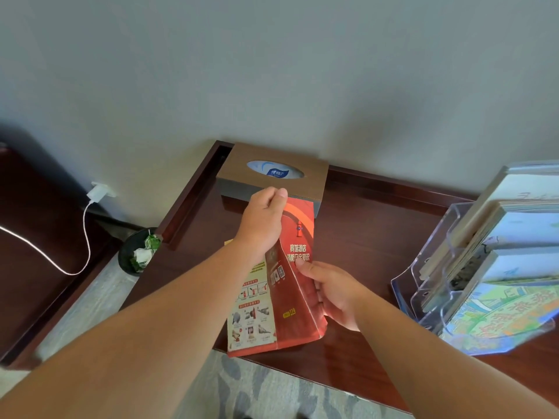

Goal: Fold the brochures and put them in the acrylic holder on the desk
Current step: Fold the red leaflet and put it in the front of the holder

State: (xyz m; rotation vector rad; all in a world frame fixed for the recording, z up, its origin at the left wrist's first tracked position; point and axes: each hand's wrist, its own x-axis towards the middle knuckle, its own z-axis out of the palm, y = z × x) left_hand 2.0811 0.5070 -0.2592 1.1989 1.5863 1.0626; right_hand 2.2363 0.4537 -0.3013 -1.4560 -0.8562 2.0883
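The brochure point(290, 297), red with a pale inner panel showing on its left, hangs just above the desk point(363, 237) at the centre of the frame, its long axis running from the upper centre down toward the near desk edge. It is partly folded, the red panel turned over along a lengthwise crease. The left hand point(263, 225) pinches its top edge and the right hand point(335, 294) grips its right side lower down. The holder point(408, 282) stands well apart at the right of the frame, so the right hand is nearer to it. I count one brochure in hand and one holder, whose tiers hold leaflets I cannot count. Beyond are one tissue box point(272, 164) at upper centre and one bin point(130, 252) at left
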